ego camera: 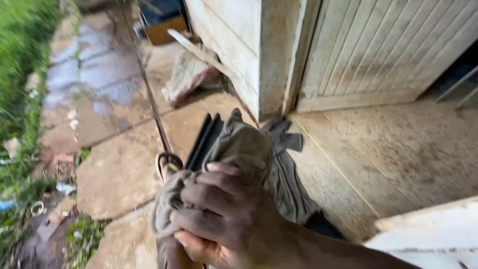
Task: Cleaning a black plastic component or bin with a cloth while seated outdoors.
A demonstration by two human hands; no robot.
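Gripping a bunched grey cloth point(239, 147), right hand point(224, 219) with fingers curled tight, forearm angled in.

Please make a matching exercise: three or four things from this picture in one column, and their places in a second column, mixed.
Things:
1. grey cloth
2. sandal
3. sack
4. grass

Places:
A. far left edge
B. on the slab left of the cloth
C. bunched in the grip of the hand
D. against the wall, further off

Pairs: 1-C, 2-B, 3-D, 4-A
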